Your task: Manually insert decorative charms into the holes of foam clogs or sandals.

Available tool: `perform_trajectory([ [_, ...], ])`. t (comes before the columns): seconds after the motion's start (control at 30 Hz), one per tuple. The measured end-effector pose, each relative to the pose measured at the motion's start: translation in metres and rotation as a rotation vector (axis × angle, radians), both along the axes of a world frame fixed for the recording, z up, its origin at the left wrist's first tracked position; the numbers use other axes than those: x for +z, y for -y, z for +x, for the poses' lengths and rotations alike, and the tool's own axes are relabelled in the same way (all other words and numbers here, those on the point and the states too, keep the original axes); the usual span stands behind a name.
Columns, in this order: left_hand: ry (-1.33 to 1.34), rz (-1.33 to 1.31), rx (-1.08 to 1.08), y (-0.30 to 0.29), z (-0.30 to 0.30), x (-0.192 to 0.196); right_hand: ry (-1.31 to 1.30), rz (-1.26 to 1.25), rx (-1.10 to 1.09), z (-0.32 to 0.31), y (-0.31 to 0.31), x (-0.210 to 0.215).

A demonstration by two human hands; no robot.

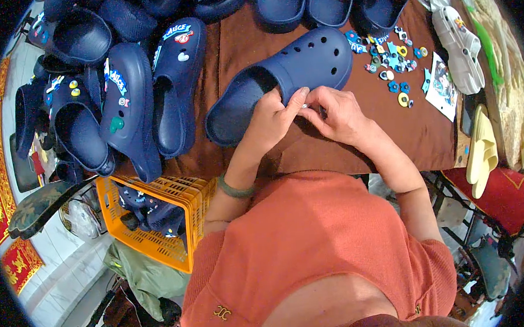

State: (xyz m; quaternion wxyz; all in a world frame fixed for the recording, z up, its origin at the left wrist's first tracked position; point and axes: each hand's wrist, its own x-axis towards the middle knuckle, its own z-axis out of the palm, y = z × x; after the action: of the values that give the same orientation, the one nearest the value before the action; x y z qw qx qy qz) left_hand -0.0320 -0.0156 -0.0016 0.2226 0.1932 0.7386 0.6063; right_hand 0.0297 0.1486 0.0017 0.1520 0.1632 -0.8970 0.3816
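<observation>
A navy blue clog (312, 55) with holes in its upper lies on the brown cloth in front of me, its toe pointing to the upper right. My left hand (271, 118) grips the near rim of its opening, fingers partly hidden at the rim and thumb stretched toward my right hand. Beside the clog's near side, my right hand (334, 114) is closed in a pinch against the left thumb. A tiny pale spot shows between the fingertips, too small to name. Small shoe charms (392, 59) in blue, yellow and white lie scattered right of the clog.
Navy clogs with charms (179, 78) crowd the left, with more clogs (282, 6) along the back. A picture card (442, 89), a white clog (460, 49) and yellow slippers (482, 150) sit at the right. A yellow crate (191, 228) holding clogs stands below the table's left edge.
</observation>
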Motion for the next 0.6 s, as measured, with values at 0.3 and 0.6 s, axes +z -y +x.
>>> perform_trajectory([
  [0.3, 0.011, -0.153, 0.023, -0.005, 0.003, 0.002, -0.007, 0.333, -0.023, 0.002, -0.002, 0.009],
  [0.6, -0.128, -0.212, 0.072, -0.008, 0.007, 0.008, 0.064, 0.227, 0.139, -0.003, -0.010, 0.017],
])
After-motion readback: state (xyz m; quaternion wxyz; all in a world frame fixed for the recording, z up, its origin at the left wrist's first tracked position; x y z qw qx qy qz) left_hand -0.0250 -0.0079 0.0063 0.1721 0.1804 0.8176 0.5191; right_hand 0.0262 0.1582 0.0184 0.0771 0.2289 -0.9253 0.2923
